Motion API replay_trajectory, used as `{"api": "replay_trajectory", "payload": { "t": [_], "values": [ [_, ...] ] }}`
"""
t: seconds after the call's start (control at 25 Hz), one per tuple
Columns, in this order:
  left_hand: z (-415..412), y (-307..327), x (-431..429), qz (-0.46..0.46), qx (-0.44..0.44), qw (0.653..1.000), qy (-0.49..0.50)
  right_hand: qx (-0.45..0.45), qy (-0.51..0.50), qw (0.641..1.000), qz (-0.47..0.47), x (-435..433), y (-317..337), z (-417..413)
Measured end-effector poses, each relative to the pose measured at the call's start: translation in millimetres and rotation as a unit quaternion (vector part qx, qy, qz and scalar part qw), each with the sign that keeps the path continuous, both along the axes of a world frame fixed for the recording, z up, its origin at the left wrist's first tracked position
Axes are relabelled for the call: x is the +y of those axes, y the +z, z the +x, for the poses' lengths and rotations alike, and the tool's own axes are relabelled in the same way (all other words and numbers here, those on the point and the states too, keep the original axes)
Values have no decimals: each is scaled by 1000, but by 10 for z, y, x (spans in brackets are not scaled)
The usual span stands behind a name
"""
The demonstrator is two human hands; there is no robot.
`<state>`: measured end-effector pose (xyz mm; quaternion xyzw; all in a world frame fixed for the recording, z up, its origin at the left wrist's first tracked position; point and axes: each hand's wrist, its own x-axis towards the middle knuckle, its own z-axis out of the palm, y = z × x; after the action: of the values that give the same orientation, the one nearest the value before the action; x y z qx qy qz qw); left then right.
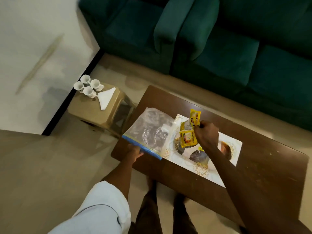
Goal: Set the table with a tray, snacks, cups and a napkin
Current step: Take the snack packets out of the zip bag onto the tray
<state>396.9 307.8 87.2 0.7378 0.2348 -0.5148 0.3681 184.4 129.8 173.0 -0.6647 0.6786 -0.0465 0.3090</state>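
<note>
Fingers of the right hand point(205, 132) pinch a yellow snack packet point(195, 117) by its edge, in the middle of the frame, over the tray point(233, 146). More snack packets point(188, 140) lie on the tray. They look light, thin and crinkly, so a corner pinch is enough. The left hand point(135, 153) grips the blue edge of a clear plastic bag point(148, 130); it is soft and floppy. The tray rests on the brown tabletop point(263, 166). At the left, four cups point(88, 86) and a napkin point(106, 98) wait on a small stool point(87, 107). Cups can break; hold them by the handles.
</note>
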Motion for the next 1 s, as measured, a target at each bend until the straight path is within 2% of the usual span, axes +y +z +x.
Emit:
{"api": "replay_trajectory", "payload": {
  "t": [0.16, 0.2, 0.28, 0.36, 0.44, 0.48, 0.56, 0.64, 0.72, 0.8, 0.88, 1.0],
  "values": [
    [-375, 174, 90, 87, 83, 977, -178, 13, -35, 999, 27, 118, -60, -89],
    [-535, 281, -2, 72, 63, 968, -232, 12, -44, 998, 34, 137, -40, -121],
    [-878, 442, -300, -33, -18, 950, -311, 4, -66, 997, 44, 150, 12, -212],
    [-1270, 690, -623, -203, -8, 911, -358, 0, -97, 994, 47, 149, 66, -353],
    [-1579, 820, -840, -298, 18, 859, -416, 6, -120, 992, 44, 175, 94, -483],
    [-1713, 866, -907, -305, 1, 836, -456, 11, -128, 991, 41, 197, 107, -566],
    [-1917, 894, -985, -269, -86, 802, -526, 11, -139, 990, 37, 225, 93, -712],
    [-2052, 850, -1037, -238, -174, 780, -552, -2, -147, 988, 43, 231, 55, -802],
    [-2106, 746, -1110, -217, -223, 783, -538, -35, -155, 986, 42, 174, -33, -857],
    [-2059, 559, -1148, -192, -233, 806, -509, -67, -164, 983, 42, 113, -176, -890],
    [-1978, 319, -1167, -168, -208, 837, -477, -85, -184, 978, 50, 50, -427, -933],
    [-1759, -251, -1153, -139, -122, 905, -382, -90, -209, 972, 58, -6, -952, -1025]
  ]
}}
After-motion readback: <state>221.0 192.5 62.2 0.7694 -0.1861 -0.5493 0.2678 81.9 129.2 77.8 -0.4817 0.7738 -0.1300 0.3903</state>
